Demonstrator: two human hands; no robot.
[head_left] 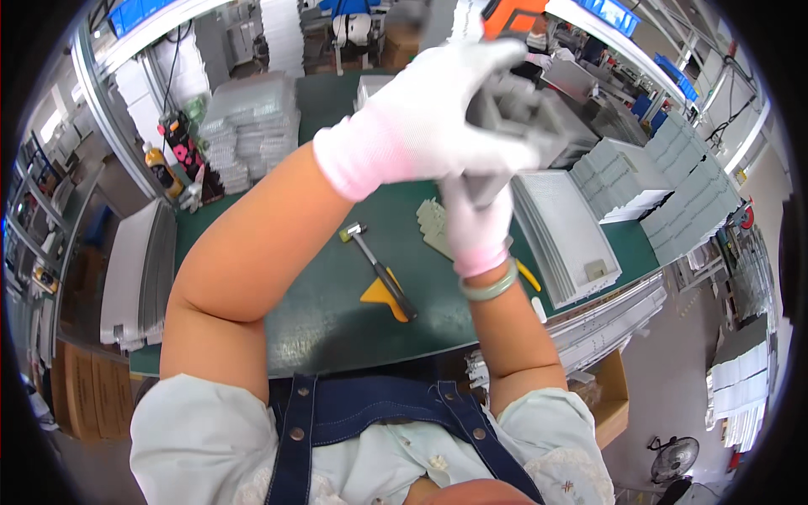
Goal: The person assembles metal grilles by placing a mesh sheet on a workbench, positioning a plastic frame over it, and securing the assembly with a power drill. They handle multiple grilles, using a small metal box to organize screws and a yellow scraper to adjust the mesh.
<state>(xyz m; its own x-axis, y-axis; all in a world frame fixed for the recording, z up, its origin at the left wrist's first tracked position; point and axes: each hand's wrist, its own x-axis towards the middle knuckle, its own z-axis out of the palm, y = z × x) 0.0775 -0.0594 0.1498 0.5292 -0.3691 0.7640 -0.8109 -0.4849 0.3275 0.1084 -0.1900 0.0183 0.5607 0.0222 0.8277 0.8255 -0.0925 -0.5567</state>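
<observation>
We've got a grey hollow part (526, 116), likely plastic, up in the air over the far side of the green worktop (324, 337), upper centre of the frame, right of middle. Motion blur on it, so fine shape is unreadable.

Left hand (433, 116): white glove, pink cuff, thumb and fingers spread wide in a C around the part's left side. Can't tell if they press on it. Right hand (478, 217): same type of glove, below the left, grasping the part's lower end; fingertips hidden. We see a pale green bangle (490, 284) on that wrist.

Centre of frame, on the worktop: small mallet (379, 271), black grip, lying across a yellow triangular scraper (383, 300). Just left of the right glove: pale green notched pieces (435, 229). Right of the wrist: a yellow curved handle (528, 276).

Right of centre: stack of white mesh-faced panels (564, 236), with grey notched stacks (694, 185) beyond. Upper left: wrapped stack (251, 122), bottle with orange label (162, 171) near it. Top edge: orange-and-black object (512, 17), kind unclear. A co-worker (539, 46) shows at upper right.
</observation>
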